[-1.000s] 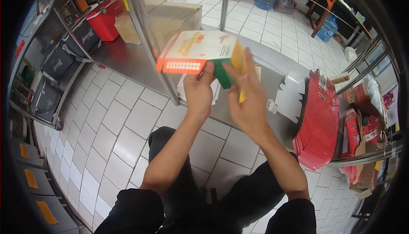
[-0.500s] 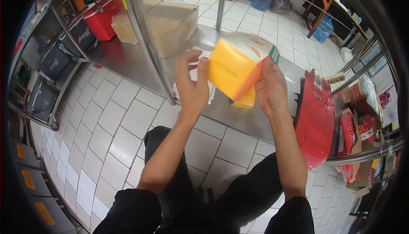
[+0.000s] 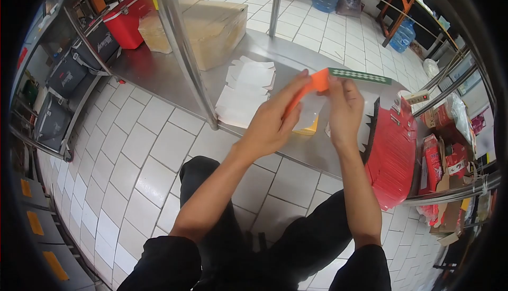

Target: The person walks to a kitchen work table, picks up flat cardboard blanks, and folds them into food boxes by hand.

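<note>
A folding carton [image 3: 360, 75] with an orange edge and a green checked strip is held up between my two hands, above the metal shelf. My left hand [image 3: 272, 121] grips its orange side, fingers bent. Pinched on the corner where orange meets green is my right hand [image 3: 345, 108]. White unfolded carton sheets [image 3: 243, 92] lie on the shelf beyond my left hand. Below the held carton, a yellow piece [image 3: 307, 127] shows between my hands, partly hidden. A stack of red flat cartons [image 3: 392, 150] stands at the right.
A metal post [image 3: 182, 52] rises left of the hands. Behind it sit a large cardboard box [image 3: 203, 31] and a red cooler [image 3: 127, 21]. Grey cooler bags [image 3: 66, 74] line the left. A power strip [image 3: 416, 98] and red packets [image 3: 435, 156] are at the right.
The carton has turned from its yellow face to its orange and green edges. My left hand has moved right and closed on it, uncovering the white sheets.
</note>
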The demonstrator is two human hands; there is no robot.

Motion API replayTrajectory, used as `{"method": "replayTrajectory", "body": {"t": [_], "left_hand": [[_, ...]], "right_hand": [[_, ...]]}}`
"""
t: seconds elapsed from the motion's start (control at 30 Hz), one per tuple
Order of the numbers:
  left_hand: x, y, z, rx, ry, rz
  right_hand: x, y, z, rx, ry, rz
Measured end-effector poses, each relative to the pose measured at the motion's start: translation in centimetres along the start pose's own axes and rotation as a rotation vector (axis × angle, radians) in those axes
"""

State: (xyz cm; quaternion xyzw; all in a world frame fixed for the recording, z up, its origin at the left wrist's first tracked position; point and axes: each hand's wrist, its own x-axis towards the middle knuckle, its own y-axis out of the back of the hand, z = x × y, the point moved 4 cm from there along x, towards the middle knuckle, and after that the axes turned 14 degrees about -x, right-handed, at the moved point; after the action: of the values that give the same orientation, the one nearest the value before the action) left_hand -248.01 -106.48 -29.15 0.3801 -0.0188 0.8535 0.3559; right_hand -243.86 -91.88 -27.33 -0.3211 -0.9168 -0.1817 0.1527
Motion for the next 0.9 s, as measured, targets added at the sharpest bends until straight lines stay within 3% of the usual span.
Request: {"method": "replayTrajectory", "body": {"t": [0.07,0.1,0.17,0.4,0.5,0.6,0.7,0.77,0.9], "left_hand": [[-0.3,0.0,-0.6,-0.394,0.162,0.398],[-0.3,-0.2,-0.8,-0.395,0.163,0.399],[-0.8,0.0,-1.8,-0.624,0.206,0.599],[-0.9,0.6,-1.3,-0.828,0.142,0.596],[-0.9,0.7,-1.0,-0.801,0.296,0.681],[-0.8,0.9,-1.9,-0.796,0.176,0.719],[-1.3,1.0,-2.3,-0.806,0.252,0.706],[-1.6,0.7,-3.0,-0.887,0.412,0.696],[-1.3,0.7,-2.7,-0.83,0.324,0.654]], "right_hand": [[-0.8,-2.0,0.4,0.273,-0.05,-0.031],[-1.3,-2.5,0.4,0.272,-0.051,-0.031],[-2.0,-3.2,0.1,0.116,-0.01,-0.068],[-2.3,-3.5,0.5,0.058,-0.033,-0.107],[-2.5,-3.4,0.5,0.019,0.02,-0.126],[-2.6,-3.3,0.5,-0.071,0.054,-0.073],[-2.5,-3.1,0.3,-0.123,0.07,-0.116],[-2.6,-3.0,0.7,-0.152,0.068,-0.101],[-2.6,-2.6,0.7,-0.184,0.082,-0.074]]}}
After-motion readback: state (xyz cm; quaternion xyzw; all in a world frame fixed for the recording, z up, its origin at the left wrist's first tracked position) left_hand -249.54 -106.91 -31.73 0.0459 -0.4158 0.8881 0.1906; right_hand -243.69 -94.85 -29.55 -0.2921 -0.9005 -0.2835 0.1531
